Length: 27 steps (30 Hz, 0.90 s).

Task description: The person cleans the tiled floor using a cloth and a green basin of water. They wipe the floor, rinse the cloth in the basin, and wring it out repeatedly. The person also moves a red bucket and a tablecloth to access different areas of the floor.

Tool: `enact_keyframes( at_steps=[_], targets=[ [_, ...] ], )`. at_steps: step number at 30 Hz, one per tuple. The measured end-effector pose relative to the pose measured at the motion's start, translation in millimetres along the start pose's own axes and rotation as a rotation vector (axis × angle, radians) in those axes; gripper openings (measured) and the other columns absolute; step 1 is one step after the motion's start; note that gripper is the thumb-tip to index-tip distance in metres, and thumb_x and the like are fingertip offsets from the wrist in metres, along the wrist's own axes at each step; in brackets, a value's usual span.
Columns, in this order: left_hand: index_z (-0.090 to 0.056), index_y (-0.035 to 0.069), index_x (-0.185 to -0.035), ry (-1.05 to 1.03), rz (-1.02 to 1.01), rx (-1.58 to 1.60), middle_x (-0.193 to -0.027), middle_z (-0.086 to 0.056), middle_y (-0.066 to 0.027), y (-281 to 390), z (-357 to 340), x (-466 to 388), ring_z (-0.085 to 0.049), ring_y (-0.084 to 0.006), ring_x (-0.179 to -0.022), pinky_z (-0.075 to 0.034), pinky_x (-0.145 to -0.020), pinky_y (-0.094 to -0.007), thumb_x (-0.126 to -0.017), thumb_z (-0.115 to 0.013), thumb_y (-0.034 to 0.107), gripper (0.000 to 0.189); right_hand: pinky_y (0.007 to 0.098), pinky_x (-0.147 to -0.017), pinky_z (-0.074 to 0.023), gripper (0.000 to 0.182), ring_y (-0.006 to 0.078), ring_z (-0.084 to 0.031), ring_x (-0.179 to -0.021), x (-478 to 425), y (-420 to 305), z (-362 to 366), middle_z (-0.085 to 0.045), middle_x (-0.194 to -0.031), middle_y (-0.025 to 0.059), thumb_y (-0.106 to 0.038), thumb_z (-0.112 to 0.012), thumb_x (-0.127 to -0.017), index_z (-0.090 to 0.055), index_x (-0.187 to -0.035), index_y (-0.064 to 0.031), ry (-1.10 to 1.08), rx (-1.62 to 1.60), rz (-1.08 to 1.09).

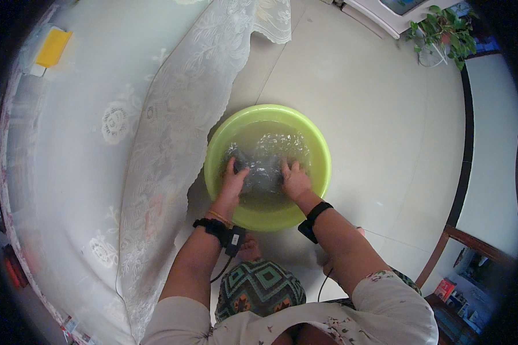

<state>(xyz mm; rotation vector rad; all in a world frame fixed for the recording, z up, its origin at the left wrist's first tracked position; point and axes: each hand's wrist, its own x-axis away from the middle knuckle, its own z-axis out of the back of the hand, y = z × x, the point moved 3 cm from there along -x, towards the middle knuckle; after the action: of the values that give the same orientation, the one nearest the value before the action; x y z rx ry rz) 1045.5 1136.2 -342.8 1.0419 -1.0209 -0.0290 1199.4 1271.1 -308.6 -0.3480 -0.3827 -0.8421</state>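
Observation:
A round lime-green plastic basin (321, 142) stands on the tiled floor before me, holding cloudy, rippling water (270, 200). Dark cloth-like material (263, 172) lies in the water; its outline is blurred. At the basin's left side, my left hand (234, 177) has its thumb and fingers around a dark part of this material. My right hand (296, 179) dips its fingertips into the water at the material's right side, and whether it grips anything is hidden. Black bands with small devices are strapped on both wrists.
A lace-edged cloth (177, 112) hangs from a covered table on the left, close beside the basin. A potted leafy plant (446, 34) and a white cabinet (393, 19) stand at the upper right. My patterned knee (261, 289) is below the basin.

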Motion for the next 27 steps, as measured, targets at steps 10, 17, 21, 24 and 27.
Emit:
enact_keyframes(
  at_steps=[10, 17, 21, 24, 27],
  targets=[
    [-0.035, 0.02, -0.128, -0.605, 0.405, 1.049, -0.134, -0.035, -0.0107, 13, -21, 17, -0.05, -0.0258, -0.108, -0.047, -0.082, -0.0451, -0.086, -0.052, 0.047, 0.054, 0.0381, -0.085, -0.0433, 0.038, 0.0347, -0.05, -0.1, 71, -60, 90, -0.051, -0.102, 0.0165, 0.0, -0.055, -0.063, -0.057, -0.1, -0.007, 0.127, -0.729, 0.522],
    [-0.052, 0.014, -0.114, -0.506, -0.262, 0.718, -0.111, -0.057, -0.0096, 92, -25, 100, -0.053, -0.0249, -0.102, -0.043, -0.091, -0.0365, -0.09, -0.046, 0.042, 0.038, 0.04, -0.081, -0.0451, 0.03, 0.0334, -0.049, -0.097, 81, -92, 93, -0.048, -0.101, 0.0159, -0.017, -0.064, -0.07, -0.055, -0.097, -0.007, 0.245, -0.687, 0.474],
    [-0.056, 0.012, -0.107, -0.553, -0.054, 0.886, -0.101, -0.059, -0.0075, 86, -35, 86, -0.055, -0.022, -0.095, -0.044, -0.086, -0.0343, -0.091, -0.046, 0.04, 0.034, 0.0389, -0.066, -0.0491, 0.022, 0.0302, -0.055, -0.084, 72, -102, 92, -0.052, -0.09, 0.0124, -0.026, -0.061, -0.076, -0.056, -0.088, -0.0084, 0.219, -0.427, 0.379],
    [-0.057, 0.01, -0.102, -0.601, 0.153, 1.005, -0.095, -0.06, -0.0067, 31, -42, 44, -0.057, -0.0184, -0.087, -0.048, -0.077, -0.0337, -0.091, -0.045, 0.041, 0.036, 0.0392, -0.056, -0.0495, 0.02, 0.0293, -0.059, -0.069, 59, -106, 86, -0.055, -0.079, 0.0099, -0.029, -0.058, -0.078, -0.056, -0.084, -0.0099, 0.292, -0.314, 0.362],
    [-0.056, 0.008, -0.101, -0.887, 0.003, 1.237, -0.092, -0.058, -0.0052, 4, -50, 16, -0.056, -0.0162, -0.085, -0.048, -0.073, -0.0324, -0.092, -0.045, 0.039, 0.035, 0.0409, -0.052, -0.0493, 0.023, 0.0302, -0.061, -0.062, 37, -102, 69, -0.059, -0.073, 0.0119, -0.032, -0.054, -0.081, -0.058, -0.082, -0.0095, 0.283, -0.257, 0.332]
  ],
)
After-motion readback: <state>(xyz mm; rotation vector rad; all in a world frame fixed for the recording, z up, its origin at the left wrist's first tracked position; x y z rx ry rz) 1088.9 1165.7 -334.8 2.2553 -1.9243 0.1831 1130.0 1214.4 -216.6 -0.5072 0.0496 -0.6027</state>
